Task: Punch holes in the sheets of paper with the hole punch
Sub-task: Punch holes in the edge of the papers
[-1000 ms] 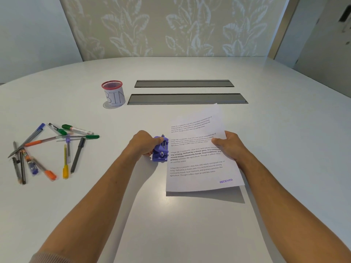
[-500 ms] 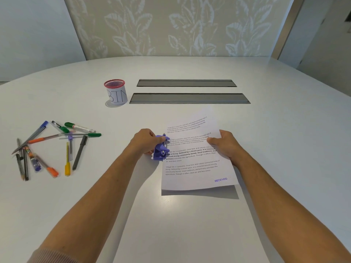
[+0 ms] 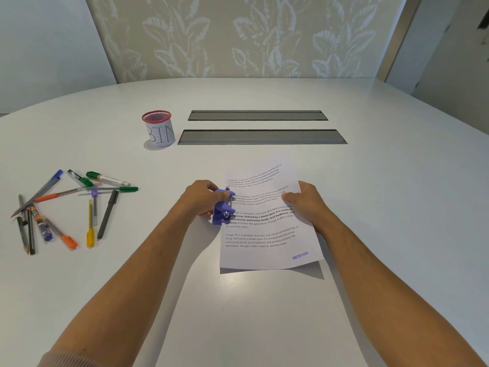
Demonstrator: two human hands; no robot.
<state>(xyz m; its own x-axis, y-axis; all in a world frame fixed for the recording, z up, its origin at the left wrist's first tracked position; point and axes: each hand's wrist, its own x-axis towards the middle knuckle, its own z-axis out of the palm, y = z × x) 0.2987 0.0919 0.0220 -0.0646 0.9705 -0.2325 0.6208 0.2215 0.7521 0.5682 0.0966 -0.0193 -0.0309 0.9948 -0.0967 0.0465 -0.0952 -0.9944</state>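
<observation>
A small purple hole punch [image 3: 223, 207] stands on the white table [image 3: 397, 181] at mid-frame. My left hand [image 3: 199, 201] is closed around its left side and top. A printed sheet of paper [image 3: 267, 234], stamped RECEIVED at its lower right, has its left edge inside the punch's slot. My right hand [image 3: 308, 203] grips the sheet's right edge and holds that side lifted off the table, so a shadow falls beneath the near edge.
Several pens, markers and pencils [image 3: 66, 207] lie scattered at the left. A red-rimmed mesh cup labelled BIN [image 3: 158, 129] stands at the back left. Two grey cable slots [image 3: 262, 136] are set into the table behind the paper.
The sheet has slid left, its edge going further into the punch's slot. My right hand moved left with it; my left hand stayed on the punch.
</observation>
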